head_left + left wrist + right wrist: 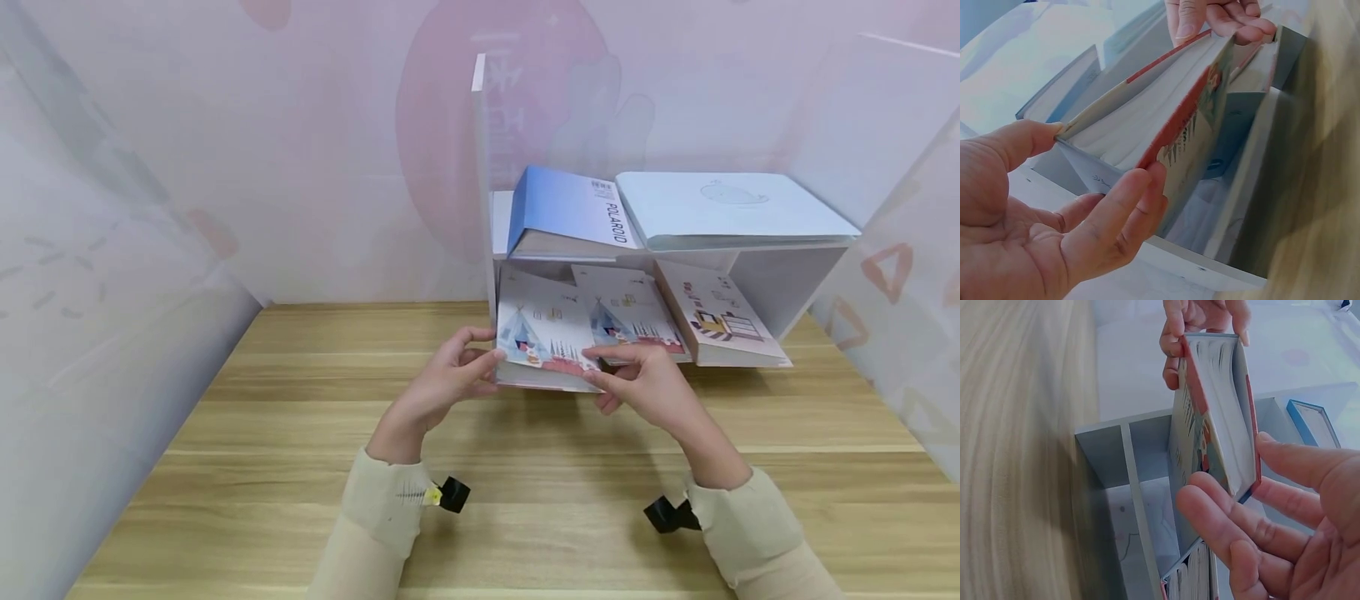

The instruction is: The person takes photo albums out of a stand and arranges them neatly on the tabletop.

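Both hands hold a thick white photo album (pixel 543 321) with a tent picture on its cover, at the left end of the white shelf's lower level. My left hand (pixel 446 375) grips its left side, thumb on one cover and fingers on the other in the left wrist view. At the right front corner, my right hand (pixel 651 385) pinches the album between thumb and fingers. The right wrist view shows the page edges (pixel 1225 394) between its red-trimmed covers. A similar tent-pictured album (pixel 630 304) lies just to the right, apart from my fingers.
A pink album (pixel 720 317) lies farther right on the lower level. Above are a blue album marked POLAROID (pixel 573 208) and a pale blue whale album (pixel 735 204). The shelf's tall side panel (pixel 482 183) rises at the left. Wooden tabletop (pixel 300 400) extends in front.
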### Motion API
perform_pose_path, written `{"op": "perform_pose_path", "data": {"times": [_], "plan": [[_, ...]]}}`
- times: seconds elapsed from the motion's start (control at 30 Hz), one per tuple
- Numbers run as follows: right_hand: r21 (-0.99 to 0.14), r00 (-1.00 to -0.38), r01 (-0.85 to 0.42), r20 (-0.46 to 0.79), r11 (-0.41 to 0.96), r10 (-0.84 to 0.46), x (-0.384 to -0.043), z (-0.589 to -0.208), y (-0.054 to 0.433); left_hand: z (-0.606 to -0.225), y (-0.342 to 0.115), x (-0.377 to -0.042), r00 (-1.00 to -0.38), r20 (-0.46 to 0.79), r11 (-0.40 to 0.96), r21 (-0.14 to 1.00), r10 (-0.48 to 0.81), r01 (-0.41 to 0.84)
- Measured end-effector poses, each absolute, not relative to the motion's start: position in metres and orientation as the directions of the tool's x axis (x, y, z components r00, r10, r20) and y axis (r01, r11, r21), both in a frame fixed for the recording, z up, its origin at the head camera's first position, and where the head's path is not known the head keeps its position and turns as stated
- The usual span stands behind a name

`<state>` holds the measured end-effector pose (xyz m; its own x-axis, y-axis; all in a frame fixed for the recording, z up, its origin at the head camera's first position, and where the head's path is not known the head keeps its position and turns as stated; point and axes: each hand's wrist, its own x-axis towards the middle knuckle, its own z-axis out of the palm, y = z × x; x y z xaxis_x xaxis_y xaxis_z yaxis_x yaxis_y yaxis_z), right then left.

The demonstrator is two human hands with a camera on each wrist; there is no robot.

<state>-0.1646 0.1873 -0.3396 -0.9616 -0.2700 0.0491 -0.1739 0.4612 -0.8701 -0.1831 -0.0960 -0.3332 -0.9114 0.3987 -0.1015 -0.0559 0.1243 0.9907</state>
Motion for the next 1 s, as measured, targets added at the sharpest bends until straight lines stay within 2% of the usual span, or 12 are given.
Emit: {"op": "perform_pose_path", "data": {"times": [0.17,0.47,0.73,1.0], "plan": [[-0.876,-0.964,-0.168,0.049,0.452,-0.263,-0.162,-0.343,0.189,-0.339,-0.097,-0.181,-0.908,-0.111,0.103,0.992,0.405,-0.076],[-0.888,-0.971,-0.076,-0.037,0.453,-0.235,-0.164,-0.353,0.194,-0.347,-0.099,-0.175,-0.893,-0.097,0.093,0.994,0.439,-0.063],[-0.947,-0.949,0.016,-0.115,0.32,-0.293,-0.162,-0.359,0.194,-0.352,-0.102,-0.171,-0.879,-0.098,0.11,0.993,0.466,-0.052],[-0.96,-0.918,0.13,-0.21,0.246,-0.335,-0.161,-0.363,0.196,-0.353,-0.105,-0.165,-0.868,-0.1,0.123,0.991,0.487,-0.045]]}}
